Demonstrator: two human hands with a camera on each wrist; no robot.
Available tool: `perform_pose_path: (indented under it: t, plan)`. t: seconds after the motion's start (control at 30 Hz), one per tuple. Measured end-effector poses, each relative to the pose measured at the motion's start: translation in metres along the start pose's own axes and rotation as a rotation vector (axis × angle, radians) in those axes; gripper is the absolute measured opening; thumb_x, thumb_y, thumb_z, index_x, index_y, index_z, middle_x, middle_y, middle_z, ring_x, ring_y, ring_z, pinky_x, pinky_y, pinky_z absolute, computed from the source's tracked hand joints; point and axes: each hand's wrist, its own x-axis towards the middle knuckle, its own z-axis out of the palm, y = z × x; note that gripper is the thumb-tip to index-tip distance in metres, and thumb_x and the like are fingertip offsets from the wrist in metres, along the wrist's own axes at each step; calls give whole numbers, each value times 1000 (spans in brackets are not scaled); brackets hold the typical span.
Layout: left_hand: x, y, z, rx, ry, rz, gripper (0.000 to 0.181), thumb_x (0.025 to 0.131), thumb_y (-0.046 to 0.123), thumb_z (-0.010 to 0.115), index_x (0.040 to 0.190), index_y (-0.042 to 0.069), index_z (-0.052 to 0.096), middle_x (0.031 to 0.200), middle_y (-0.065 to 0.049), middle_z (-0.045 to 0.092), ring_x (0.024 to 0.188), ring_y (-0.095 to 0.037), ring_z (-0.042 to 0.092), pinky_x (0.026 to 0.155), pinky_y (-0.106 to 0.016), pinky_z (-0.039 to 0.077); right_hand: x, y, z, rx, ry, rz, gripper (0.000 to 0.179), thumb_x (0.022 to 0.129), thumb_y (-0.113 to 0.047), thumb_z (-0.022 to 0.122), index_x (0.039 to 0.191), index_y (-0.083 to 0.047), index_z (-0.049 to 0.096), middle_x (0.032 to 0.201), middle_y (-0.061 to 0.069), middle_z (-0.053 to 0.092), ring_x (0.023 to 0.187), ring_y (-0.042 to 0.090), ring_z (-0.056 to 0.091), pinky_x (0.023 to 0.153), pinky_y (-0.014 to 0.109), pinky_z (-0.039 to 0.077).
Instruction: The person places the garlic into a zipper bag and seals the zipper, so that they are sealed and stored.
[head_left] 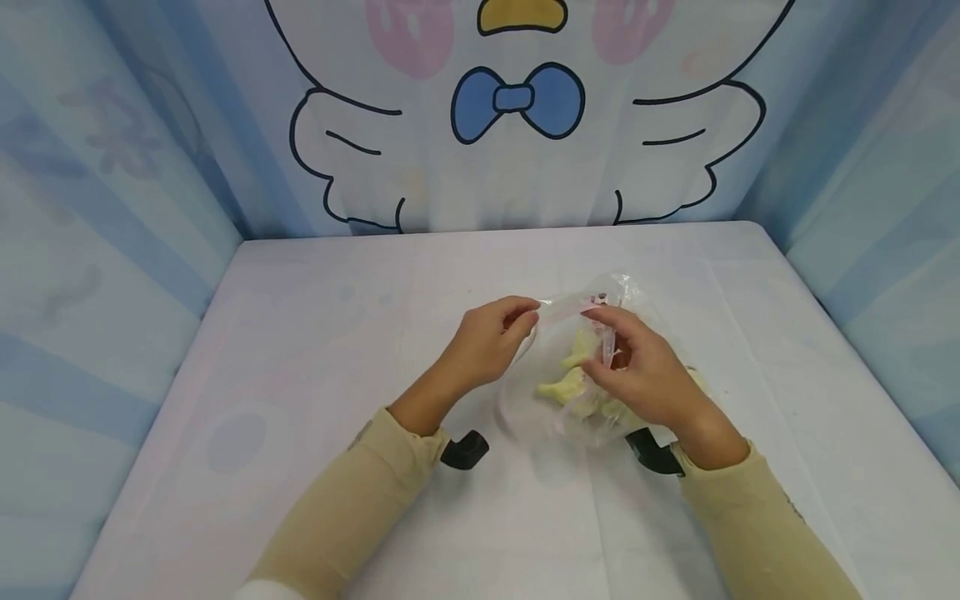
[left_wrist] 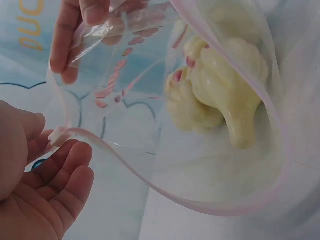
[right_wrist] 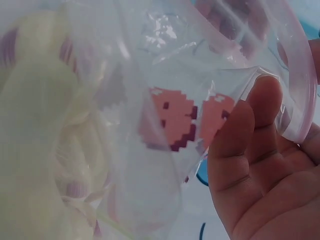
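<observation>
A clear zip bag (head_left: 528, 396) with a pink closure strip is held over the table, its mouth gaping toward the left hand. Inside it lie several pale yellow moulded pieces (left_wrist: 230, 85) with pinkish-purple marks. My left hand (head_left: 487, 337) pinches the mouth's edge at the slider (left_wrist: 60, 136), thumb and index finger together. The right hand (head_left: 648, 367) grips the bag on its other side, its fingers curled behind the film in the right wrist view. Pink pixel-style figures (right_wrist: 172, 120) are printed on the film.
The white cloth-covered table (head_left: 300, 375) spreads around the bag. Behind it hangs a curtain with a cartoon bird and a blue bow tie (head_left: 513, 98). Pale blue curtains (head_left: 82, 275) flank both sides. Black mounts (head_left: 465, 450) stick out at both sleeves.
</observation>
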Motion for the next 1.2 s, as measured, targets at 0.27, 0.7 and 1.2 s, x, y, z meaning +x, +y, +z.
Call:
perform_pose_path:
  t: [0.27,0.7,1.2]
  plan:
    - [11,-3,-1,-75,110,-44,25,103,20,57,117,3,69,96,-3,71,86,-13,67,73,-26,53,1,3,1,-53,-18,19,59,90,2,67,146,-5,47,144,16,44,84,23,48,70,21,48]
    - [15,-14,-14,-222,226,-223,27,104,19,53,119,4,69,98,-5,69,90,-16,67,77,-30,55,5,18,1,-76,29,-152,33,90,11,57,119,1,68,140,16,51,102,26,58,73,21,48]
    - [6,-28,-33,-282,269,-313,24,105,15,53,122,5,67,108,-7,65,95,-21,66,86,-31,55,7,25,-4,-201,33,-72,31,88,10,52,101,-1,77,138,15,53,90,25,60,72,33,49]
